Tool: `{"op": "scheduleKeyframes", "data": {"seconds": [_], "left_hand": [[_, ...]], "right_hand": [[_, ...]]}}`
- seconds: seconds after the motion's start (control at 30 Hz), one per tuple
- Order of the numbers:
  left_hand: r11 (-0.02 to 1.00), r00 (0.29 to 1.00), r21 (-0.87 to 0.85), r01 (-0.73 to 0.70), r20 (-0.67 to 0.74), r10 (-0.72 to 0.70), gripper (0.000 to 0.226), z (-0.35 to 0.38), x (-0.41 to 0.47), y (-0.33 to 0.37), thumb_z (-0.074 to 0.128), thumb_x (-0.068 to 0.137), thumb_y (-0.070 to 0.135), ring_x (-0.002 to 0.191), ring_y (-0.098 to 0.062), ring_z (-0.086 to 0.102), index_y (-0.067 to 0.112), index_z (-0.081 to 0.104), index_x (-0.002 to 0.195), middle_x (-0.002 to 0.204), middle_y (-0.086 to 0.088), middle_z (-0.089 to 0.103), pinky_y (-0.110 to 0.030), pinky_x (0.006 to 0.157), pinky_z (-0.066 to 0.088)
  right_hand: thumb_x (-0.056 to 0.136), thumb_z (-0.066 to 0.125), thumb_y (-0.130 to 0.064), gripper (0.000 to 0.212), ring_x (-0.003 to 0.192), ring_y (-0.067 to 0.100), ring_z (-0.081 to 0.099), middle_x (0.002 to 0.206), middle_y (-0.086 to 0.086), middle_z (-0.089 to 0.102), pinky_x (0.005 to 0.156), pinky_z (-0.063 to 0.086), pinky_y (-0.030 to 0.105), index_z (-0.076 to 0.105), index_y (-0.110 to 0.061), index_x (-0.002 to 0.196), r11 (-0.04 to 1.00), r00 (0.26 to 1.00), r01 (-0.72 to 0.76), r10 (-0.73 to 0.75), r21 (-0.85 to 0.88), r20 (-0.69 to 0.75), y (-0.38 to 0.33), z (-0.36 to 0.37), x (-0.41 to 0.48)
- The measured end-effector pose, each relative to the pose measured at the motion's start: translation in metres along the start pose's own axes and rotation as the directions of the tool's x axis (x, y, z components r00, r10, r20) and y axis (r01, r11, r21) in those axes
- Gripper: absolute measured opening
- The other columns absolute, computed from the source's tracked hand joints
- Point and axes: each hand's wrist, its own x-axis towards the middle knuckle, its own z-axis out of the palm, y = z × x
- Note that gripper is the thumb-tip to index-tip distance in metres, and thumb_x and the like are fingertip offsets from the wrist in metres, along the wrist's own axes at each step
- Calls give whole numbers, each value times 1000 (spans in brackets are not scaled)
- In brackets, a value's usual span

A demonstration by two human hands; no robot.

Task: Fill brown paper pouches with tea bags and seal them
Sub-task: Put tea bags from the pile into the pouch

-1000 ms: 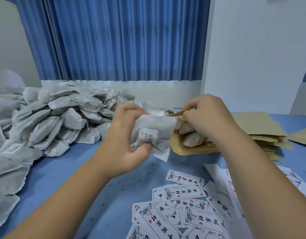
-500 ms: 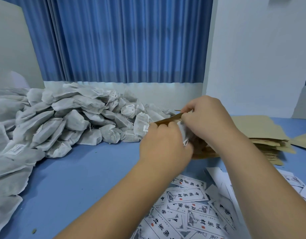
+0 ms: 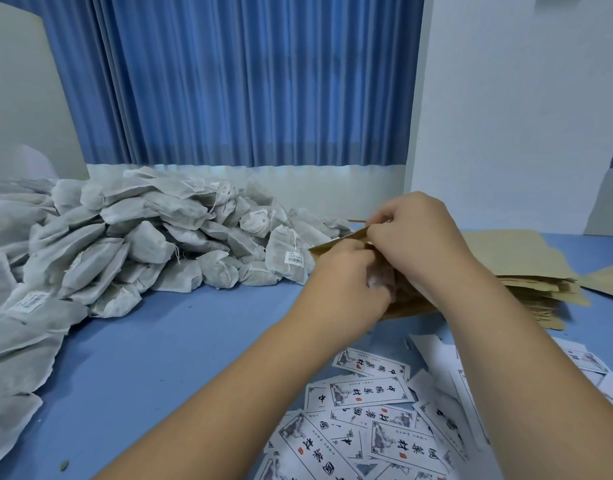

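A brown paper pouch (image 3: 336, 244) is held above the blue table (image 3: 166, 334), mouth toward the left. My right hand (image 3: 416, 237) pinches the pouch's upper edge. My left hand (image 3: 346, 282) is curled at the pouch mouth, its fingers around a white tea bag (image 3: 376, 280) that shows only as a sliver between the hands. Most of the pouch is hidden behind both hands. A big heap of grey-white tea bags (image 3: 132, 244) lies to the left.
A stack of flat brown pouches (image 3: 526, 271) lies behind my right arm, one more pouch (image 3: 606, 278) at the far right. Printed white labels (image 3: 374, 420) are scattered near the front edge. Blue curtain and white wall stand behind the table.
My left hand carried a tea bag from the left to the pouch mouth and has pushed it mostly inside. The right hand has kept its hold on the pouch's edge.
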Motion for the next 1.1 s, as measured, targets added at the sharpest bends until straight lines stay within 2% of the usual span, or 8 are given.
{"op": "scheduleKeyframes", "data": {"seconds": [0.27,0.43,0.53,0.63,0.7,0.8,0.97,1.1], "left_hand": [[994,994,86,-68,90,60,15,5,5,-13,54,82,2,91,-29,60,4,68,87,93,-12,66,-29,73,43],[947,914,129,-295,-251,319,20,-27,-17,-40,50,88,14,80,-4,58,10,69,90,87,4,66,-18,75,46],[965,919,263,8,-382,97,22,-53,-11,-81,56,83,8,80,-1,53,15,65,103,102,3,58,-24,73,45],[707,948,632,317,-208,-239,58,-74,2,-134,56,80,6,109,-27,51,21,45,135,138,-4,37,-40,77,48],[505,922,815,283,-85,-378,70,-80,6,-161,55,83,8,120,-32,44,27,26,145,152,-3,19,-41,85,46],[439,866,866,240,13,-499,77,-83,9,-192,54,88,11,127,-31,41,32,12,149,156,2,14,-40,94,44],[422,842,878,227,41,-537,43,-86,8,-203,54,86,5,111,-28,54,19,54,127,143,-1,29,-35,77,46],[493,915,840,226,-10,-403,27,-89,0,-189,55,92,33,100,-28,59,12,63,106,129,-2,45,-34,68,47]], "right_hand": [[78,55,-13,20,72,16,59,70,-10,61,63,51,28,71,-24,71,999,999,45,-45,-20,-23,-5,1,-1],[79,56,-18,18,75,21,61,75,-6,64,66,52,30,70,-28,74,999,1000,-6,6,-45,1,1,1,2],[80,55,-16,20,74,18,59,76,-10,62,61,46,27,65,-31,70,998,1000,-2,3,-67,15,0,3,0],[79,54,-15,23,72,17,57,75,-11,59,57,42,25,61,-33,67,995,999,10,-5,-97,46,-3,6,-2],[78,55,-14,24,69,15,56,72,-13,56,53,39,23,59,-34,66,994,999,23,-18,-108,50,-3,7,-2],[78,55,-14,23,67,12,55,70,-14,55,52,39,21,60,-33,66,993,998,43,-37,-112,49,-1,8,-3],[77,56,-16,20,72,17,58,74,-12,58,62,50,28,65,-32,69,994,999,43,-40,-104,35,0,9,-2],[78,56,-16,23,67,13,57,71,-12,58,58,48,26,62,-34,64,994,999,42,-39,-99,34,1,7,-1]]}}
